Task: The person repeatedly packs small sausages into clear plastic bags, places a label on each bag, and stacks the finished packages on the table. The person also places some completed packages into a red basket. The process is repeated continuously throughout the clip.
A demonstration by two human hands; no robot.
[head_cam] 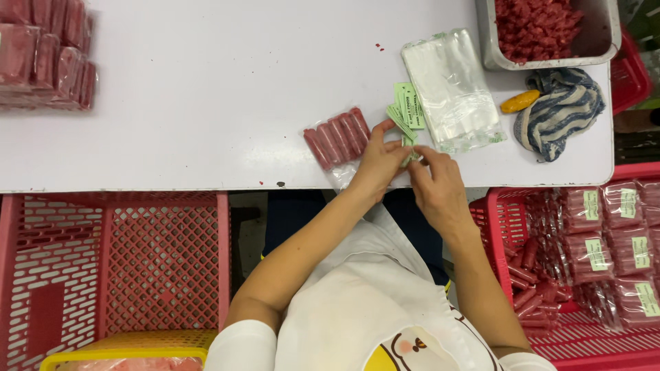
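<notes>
My left hand (379, 163) and my right hand (435, 184) meet at the table's front edge, both pinching a small fan of green paper labels (405, 113). A clear bag of several red sausages (337, 138) lies on the white table (206, 103) just left of my left hand. A stack of empty clear plastic bags (450, 89) lies right of the labels.
A metal tray of red minced meat (550, 27) stands at the back right, with a striped cloth (560, 110) and a small orange object (520, 101) beside it. Packed sausage bags (45, 55) are piled far left. Red crates: one (110, 261) lower left, one (591, 261) with labelled packs right.
</notes>
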